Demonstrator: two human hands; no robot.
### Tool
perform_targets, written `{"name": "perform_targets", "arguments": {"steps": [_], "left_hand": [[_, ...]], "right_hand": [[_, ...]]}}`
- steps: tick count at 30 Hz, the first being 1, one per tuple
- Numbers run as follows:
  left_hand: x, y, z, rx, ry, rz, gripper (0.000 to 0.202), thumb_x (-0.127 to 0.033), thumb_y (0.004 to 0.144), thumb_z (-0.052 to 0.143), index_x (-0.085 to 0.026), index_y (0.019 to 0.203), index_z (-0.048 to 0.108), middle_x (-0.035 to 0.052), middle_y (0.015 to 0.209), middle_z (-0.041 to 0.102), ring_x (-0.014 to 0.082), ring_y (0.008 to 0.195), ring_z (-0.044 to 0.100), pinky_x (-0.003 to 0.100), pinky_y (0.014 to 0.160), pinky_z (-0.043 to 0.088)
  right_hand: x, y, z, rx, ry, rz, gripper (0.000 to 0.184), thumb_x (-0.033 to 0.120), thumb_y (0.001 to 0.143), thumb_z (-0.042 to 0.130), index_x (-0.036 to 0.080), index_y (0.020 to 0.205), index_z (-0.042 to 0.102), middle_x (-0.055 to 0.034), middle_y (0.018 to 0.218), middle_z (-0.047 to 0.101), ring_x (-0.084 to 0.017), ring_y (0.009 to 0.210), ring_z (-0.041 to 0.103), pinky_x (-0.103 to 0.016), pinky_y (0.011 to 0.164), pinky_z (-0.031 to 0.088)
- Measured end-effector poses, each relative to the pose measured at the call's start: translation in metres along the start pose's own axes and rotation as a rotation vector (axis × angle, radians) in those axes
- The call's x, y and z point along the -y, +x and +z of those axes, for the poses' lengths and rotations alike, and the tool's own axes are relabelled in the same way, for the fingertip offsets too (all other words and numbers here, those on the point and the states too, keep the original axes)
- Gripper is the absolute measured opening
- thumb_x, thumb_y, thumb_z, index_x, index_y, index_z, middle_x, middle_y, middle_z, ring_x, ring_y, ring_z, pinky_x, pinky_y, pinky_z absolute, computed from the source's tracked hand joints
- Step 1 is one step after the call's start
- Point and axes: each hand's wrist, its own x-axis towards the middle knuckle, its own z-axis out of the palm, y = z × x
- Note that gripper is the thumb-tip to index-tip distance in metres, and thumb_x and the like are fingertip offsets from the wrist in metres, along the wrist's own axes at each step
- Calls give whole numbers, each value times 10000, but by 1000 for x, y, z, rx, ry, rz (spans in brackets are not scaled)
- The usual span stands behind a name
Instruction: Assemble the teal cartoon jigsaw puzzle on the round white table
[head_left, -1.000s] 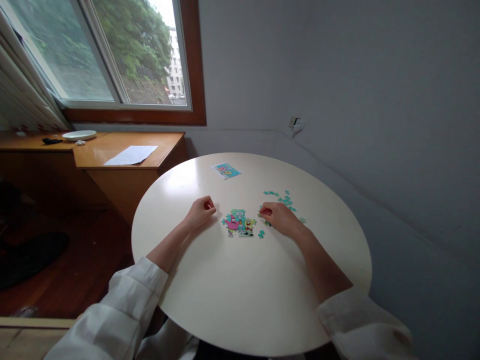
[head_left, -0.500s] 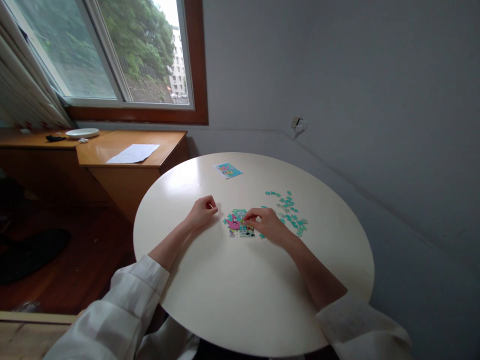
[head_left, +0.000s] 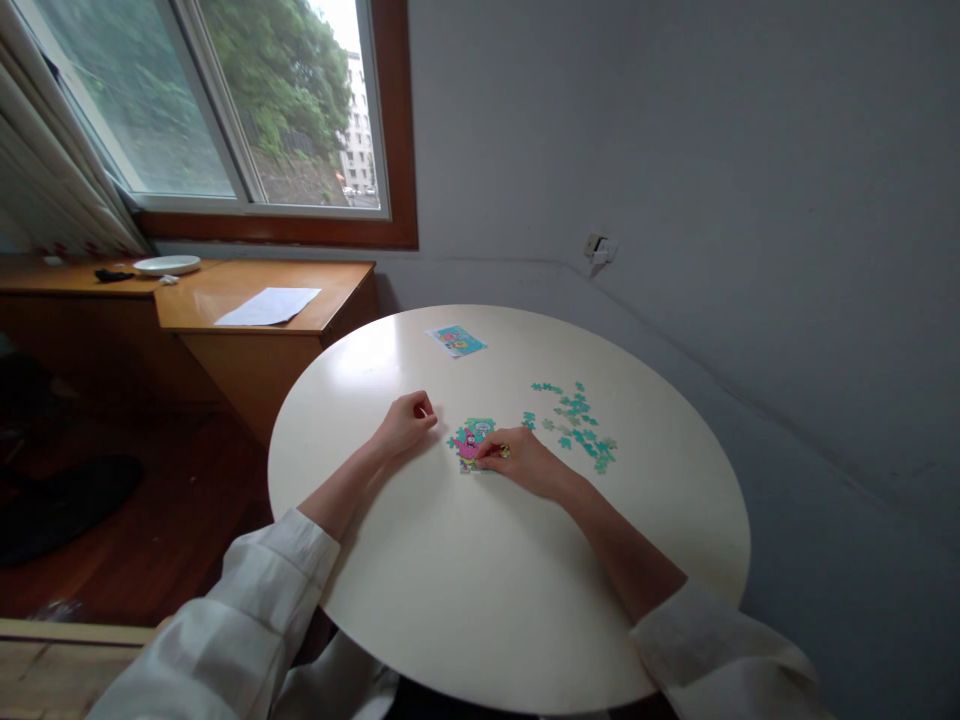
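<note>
A small, partly joined cartoon jigsaw [head_left: 470,440] lies near the middle of the round white table [head_left: 465,590]. My right hand [head_left: 520,461] rests over its lower right part, fingers pinched together at the puzzle's bottom edge; what they hold is too small to name. My left hand [head_left: 406,421] lies curled in a loose fist on the table just left of the jigsaw, apart from it. Several loose teal pieces [head_left: 576,423] are scattered to the right of my right hand.
A small picture card [head_left: 456,340] lies at the table's far side. A wooden desk [head_left: 255,330] with a sheet of paper [head_left: 268,305] and a white plate [head_left: 166,265] stands at the left under the window. Grey walls close in on the right.
My right hand has moved left from the loose teal pieces onto the joined jigsaw and now covers its lower right. My left hand has stayed put.
</note>
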Motion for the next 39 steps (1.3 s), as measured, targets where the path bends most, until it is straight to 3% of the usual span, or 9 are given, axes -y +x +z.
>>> {"name": "perform_targets", "arguments": {"steps": [39], "left_hand": [[-1,0,0,12,-1,5,45,-184,594,495,-171,577,454,-67,486,402,78,473,357,205,473,265]], "right_hand": [[-1,1,3,-11,-118,-62,90,98,688,650,180,677,685,-9,691,637,-124,661,556,-238,631,403]]}}
